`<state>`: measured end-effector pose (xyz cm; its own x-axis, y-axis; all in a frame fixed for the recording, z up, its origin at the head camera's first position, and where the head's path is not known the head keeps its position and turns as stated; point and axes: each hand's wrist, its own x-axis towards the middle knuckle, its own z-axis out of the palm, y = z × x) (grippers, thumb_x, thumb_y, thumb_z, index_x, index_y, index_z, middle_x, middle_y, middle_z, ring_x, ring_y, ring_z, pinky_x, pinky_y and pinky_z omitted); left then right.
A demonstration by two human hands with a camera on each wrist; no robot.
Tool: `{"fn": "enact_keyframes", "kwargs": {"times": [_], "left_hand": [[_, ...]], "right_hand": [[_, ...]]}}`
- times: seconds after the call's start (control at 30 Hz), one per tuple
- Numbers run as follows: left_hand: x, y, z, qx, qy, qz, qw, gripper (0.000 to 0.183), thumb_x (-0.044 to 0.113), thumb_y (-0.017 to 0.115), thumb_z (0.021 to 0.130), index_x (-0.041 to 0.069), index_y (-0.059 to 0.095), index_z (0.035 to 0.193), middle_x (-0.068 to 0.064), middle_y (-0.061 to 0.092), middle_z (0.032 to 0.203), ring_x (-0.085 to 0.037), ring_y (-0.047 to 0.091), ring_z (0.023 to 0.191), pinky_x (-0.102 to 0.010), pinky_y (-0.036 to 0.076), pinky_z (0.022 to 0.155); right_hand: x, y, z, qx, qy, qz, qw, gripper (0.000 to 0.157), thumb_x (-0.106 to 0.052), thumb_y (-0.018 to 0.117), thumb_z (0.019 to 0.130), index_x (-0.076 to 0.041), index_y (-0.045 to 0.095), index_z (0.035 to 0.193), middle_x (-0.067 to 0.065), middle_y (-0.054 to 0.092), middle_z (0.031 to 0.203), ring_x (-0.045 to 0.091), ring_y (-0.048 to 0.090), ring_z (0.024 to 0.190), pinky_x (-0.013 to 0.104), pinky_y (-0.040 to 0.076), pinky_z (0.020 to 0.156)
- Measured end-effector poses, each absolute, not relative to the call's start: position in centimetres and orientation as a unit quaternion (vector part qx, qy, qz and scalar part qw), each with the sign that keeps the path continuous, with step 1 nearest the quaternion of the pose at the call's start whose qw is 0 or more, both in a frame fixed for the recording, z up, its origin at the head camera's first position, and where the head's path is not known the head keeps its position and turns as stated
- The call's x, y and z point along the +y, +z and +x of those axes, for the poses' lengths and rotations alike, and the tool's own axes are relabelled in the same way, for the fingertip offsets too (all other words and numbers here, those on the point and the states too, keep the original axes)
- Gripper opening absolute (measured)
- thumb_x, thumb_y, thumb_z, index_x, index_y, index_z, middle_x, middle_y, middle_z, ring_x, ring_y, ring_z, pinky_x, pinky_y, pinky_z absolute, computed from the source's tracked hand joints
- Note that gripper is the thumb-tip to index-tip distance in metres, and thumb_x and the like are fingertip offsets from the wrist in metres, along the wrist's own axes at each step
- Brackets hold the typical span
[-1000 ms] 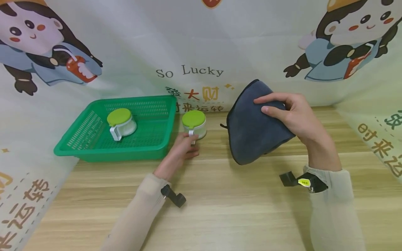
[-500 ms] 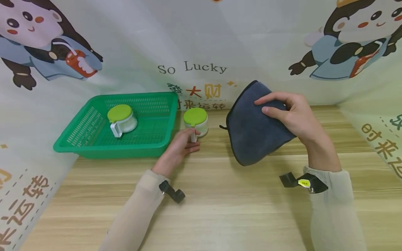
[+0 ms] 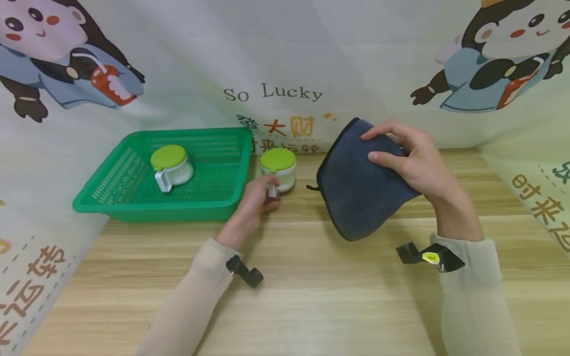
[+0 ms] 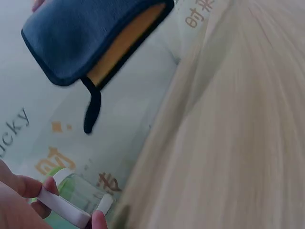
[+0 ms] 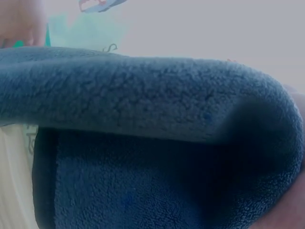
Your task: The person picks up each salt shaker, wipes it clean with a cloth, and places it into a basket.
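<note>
My left hand (image 3: 256, 198) pinches the white handle of a seasoning jar (image 3: 283, 178) with a lime-green lid, just right of the basket. In the left wrist view, thumb and fingers close on that handle (image 4: 64, 207), and the clear body of the jar shows behind it. A folded dark blue-grey cleaning cloth (image 3: 356, 183) with black edging and a small loop hangs from my right hand (image 3: 418, 160), held between thumb and fingers. The cloth's orange underside shows in the left wrist view, while its fleecy folds (image 5: 143, 95) fill most of the right wrist view.
A green plastic basket (image 3: 169, 213) stands at the back left, with a second green-lidded jar (image 3: 171, 165) inside. Behind the wooden table (image 3: 311, 296) rises a printed white backdrop (image 3: 285, 44), which also runs along both sides.
The left thumb and fingers have closed in on the jar's handle. The cloth has tilted slightly, its left edge dipping a little lower, and the head view has shifted a bit.
</note>
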<state>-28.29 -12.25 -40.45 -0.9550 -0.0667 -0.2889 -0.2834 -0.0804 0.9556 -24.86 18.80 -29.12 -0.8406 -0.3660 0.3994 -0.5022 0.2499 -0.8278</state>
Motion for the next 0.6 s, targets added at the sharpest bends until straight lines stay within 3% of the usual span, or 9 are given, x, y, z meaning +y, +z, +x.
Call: {"fn": "enact_keyframes", "kwargs": {"times": [0.17, 0.37, 0.6], "left_hand": [[-11.7, -38.1, -27.0, 0.685, 0.721, -0.08, 0.067, 0.027, 0.032, 0.05, 0.107, 0.017, 0.059, 0.088, -0.005, 0.057, 0.093, -0.016, 0.057, 0.082, -0.028, 0.053, 0.078], [-11.0, -34.9, -24.9, 0.695, 0.714, -0.027, 0.078, 0.029, 0.034, 0.045, 0.111, 0.013, 0.058, 0.096, -0.008, 0.058, 0.097, -0.017, 0.057, 0.086, -0.033, 0.053, 0.085], [-10.6, -32.9, -23.1, 0.7, 0.71, 0.009, 0.084, 0.028, 0.033, 0.046, 0.111, 0.011, 0.059, 0.098, -0.008, 0.06, 0.101, -0.02, 0.06, 0.092, -0.031, 0.055, 0.084]], "right_hand": [[18.3, -29.3, -24.8, -0.803, 0.521, 0.282, 0.072, 0.027, -0.004, 0.068, 0.098, -0.01, 0.074, 0.124, -0.01, 0.07, 0.122, 0.013, 0.065, 0.108, 0.019, 0.055, 0.082], [17.7, -29.6, -25.0, -0.798, 0.486, 0.351, 0.062, 0.022, 0.004, 0.069, 0.094, -0.006, 0.077, 0.112, -0.005, 0.073, 0.113, 0.013, 0.067, 0.102, 0.019, 0.053, 0.084], [16.3, -30.0, -24.9, -0.809, 0.431, 0.399, -0.005, 0.023, 0.007, 0.064, 0.095, -0.011, 0.076, 0.105, 0.006, 0.074, 0.109, 0.013, 0.064, 0.103, 0.021, 0.05, 0.09]]}}
